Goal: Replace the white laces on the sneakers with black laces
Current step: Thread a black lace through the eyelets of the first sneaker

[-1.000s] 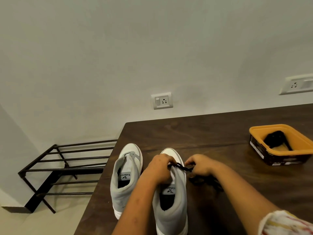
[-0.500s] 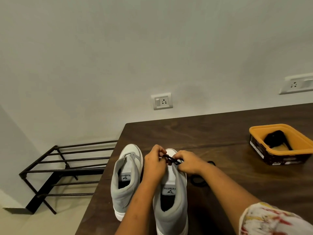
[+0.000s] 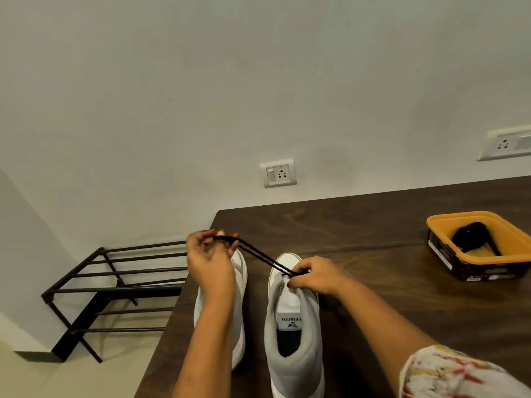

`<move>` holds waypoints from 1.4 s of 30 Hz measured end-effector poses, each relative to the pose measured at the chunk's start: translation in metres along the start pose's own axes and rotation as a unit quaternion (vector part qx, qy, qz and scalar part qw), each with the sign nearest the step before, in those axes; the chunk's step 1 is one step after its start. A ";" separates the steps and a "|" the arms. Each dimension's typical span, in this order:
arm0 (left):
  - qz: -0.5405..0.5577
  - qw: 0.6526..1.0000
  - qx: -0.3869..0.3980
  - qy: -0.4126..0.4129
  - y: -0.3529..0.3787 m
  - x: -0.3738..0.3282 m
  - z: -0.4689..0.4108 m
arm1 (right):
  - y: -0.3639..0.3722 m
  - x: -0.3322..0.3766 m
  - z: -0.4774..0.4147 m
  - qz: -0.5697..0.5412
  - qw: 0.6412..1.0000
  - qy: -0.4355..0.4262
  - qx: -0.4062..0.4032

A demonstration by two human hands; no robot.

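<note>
Two grey-and-white sneakers stand side by side on the dark wooden table [image 3: 373, 282], toes away from me. My left arm covers much of the left sneaker [image 3: 240, 282]. The right sneaker [image 3: 293, 334] shows its tongue label. A black lace [image 3: 258, 255] runs taut, doubled, from the right sneaker's front eyelets up and left. My left hand [image 3: 209, 254] pinches the lace's far end above the left sneaker's toe. My right hand [image 3: 313, 275] presses on the lace at the right sneaker's front.
An orange-rimmed dark box [image 3: 482, 248] with another black lace bundle inside sits at the table's right. A black metal rack [image 3: 120, 282] stands on the floor left of the table edge. Wall sockets [image 3: 278, 173] sit behind the table.
My left hand has pulled up and left, drawing the black lace out taut from the right sneaker. My right hand stayed at the sneaker's front.
</note>
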State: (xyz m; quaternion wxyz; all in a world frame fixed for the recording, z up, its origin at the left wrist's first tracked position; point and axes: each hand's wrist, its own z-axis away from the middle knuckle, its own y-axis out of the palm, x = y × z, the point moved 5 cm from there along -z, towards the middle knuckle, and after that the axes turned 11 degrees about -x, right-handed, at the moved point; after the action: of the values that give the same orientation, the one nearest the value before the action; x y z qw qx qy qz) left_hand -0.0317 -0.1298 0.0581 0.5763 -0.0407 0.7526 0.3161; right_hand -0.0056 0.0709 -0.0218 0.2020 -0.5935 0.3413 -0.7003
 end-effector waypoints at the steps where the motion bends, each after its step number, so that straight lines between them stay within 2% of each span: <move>1: 0.008 1.000 -0.018 0.009 -0.005 -0.004 -0.004 | 0.001 0.001 0.000 -0.003 1.000 0.001 -0.002; 3: 0.001 1.000 -0.019 0.011 -0.011 -0.003 -0.010 | 0.002 0.001 -0.001 -0.014 1.000 0.000 -0.006; 7: -0.095 0.989 0.109 -0.034 0.000 0.018 0.001 | -0.005 -0.002 -0.003 -0.071 0.997 -0.002 -0.031; 9: -0.128 0.978 0.156 -0.049 0.009 0.021 0.014 | -0.019 -0.011 -0.006 -0.089 0.992 0.032 -0.083; 12: -0.073 0.962 0.236 -0.119 0.029 0.013 0.042 | -0.046 -0.035 -0.008 -0.042 0.970 0.130 -0.200; 14: -0.017 0.926 0.326 -0.188 0.044 0.007 0.066 | -0.062 -0.047 -0.004 -0.003 0.948 0.185 -0.259; 16: -0.005 0.859 0.448 -0.247 0.054 0.001 0.094 | -0.075 -0.047 0.003 0.042 0.933 0.209 -0.289; 18: -0.025 0.783 0.555 -0.280 0.056 -0.002 0.115 | -0.082 -0.044 0.006 0.062 0.928 0.199 -0.308; 19: -0.049 0.769 0.576 -0.272 0.055 0.000 0.117 | -0.084 -0.041 0.006 0.064 0.929 0.188 -0.313; 20: -0.087 0.781 0.569 -0.242 0.053 0.007 0.110 | -0.084 -0.037 0.007 0.064 0.931 0.176 -0.313; 22: -0.193 0.842 0.487 -0.126 0.046 0.021 0.081 | -0.078 -0.030 0.003 0.027 0.942 0.141 -0.304; 23: -0.249 0.858 0.444 -0.068 0.039 0.029 0.065 | -0.073 -0.027 0.000 -0.015 0.947 0.116 -0.298; 26: -0.388 0.836 0.386 0.031 0.021 0.052 0.035 | -0.060 -0.008 -0.005 -0.120 0.953 0.052 -0.274; 29: -0.457 0.821 0.340 0.038 0.013 0.067 0.027 | -0.046 0.009 -0.005 -0.118 0.968 0.014 -0.221; 33: -0.549 0.752 0.365 0.009 0.012 0.085 0.033 | -0.022 0.019 -0.004 -0.099 0.984 -0.008 -0.146; 35: -0.577 0.736 0.353 0.013 0.011 0.089 0.034 | -0.010 0.023 -0.006 -0.076 0.989 -0.018 -0.123; 37: -0.563 0.753 0.339 -0.010 0.010 0.092 0.033 | 0.000 0.026 -0.007 -0.058 0.992 -0.023 -0.109; 42: -0.454 0.825 0.306 -0.138 -0.001 0.096 0.029 | 0.018 0.023 -0.011 -0.028 0.994 0.009 -0.108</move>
State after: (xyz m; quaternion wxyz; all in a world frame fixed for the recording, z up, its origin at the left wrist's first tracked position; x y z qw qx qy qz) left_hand -0.0391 -0.0861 -0.0320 0.7357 -0.1551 0.6194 -0.2260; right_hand -0.0237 0.0453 -0.0198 0.1141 -0.6149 0.4000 -0.6700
